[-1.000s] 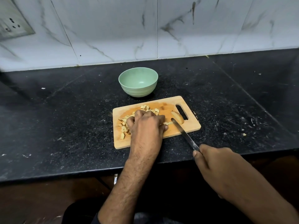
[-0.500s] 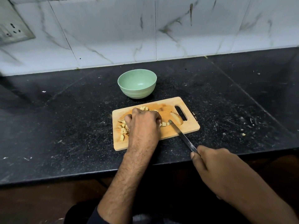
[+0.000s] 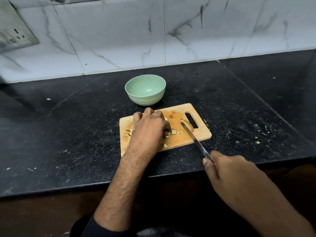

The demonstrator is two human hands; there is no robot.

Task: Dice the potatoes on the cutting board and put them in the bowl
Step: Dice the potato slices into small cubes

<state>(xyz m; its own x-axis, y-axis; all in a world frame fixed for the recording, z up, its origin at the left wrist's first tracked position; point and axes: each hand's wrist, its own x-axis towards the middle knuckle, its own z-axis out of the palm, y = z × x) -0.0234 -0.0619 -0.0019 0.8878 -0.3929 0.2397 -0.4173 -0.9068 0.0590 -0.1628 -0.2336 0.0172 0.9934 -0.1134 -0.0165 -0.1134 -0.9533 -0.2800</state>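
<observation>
A wooden cutting board lies on the black counter, its handle slot to the right. Small potato dice are scattered across it, and a larger uncut potato piece sits by the slot. My left hand covers the middle of the board, fingers curled down round a heap of dice, most of them hidden under it. My right hand grips the handle of a knife whose tip lies beside the large piece. A green bowl stands just behind the board and looks empty.
The black stone counter carries crumbs and scraps, mostly to the right. A white marble-tile wall rises behind, with a socket plate at upper left. The counter's front edge runs just below my right hand.
My left hand has slid toward the board's far edge and the bowl, its fingers gathered round dice. The knife and my right hand have barely moved.
</observation>
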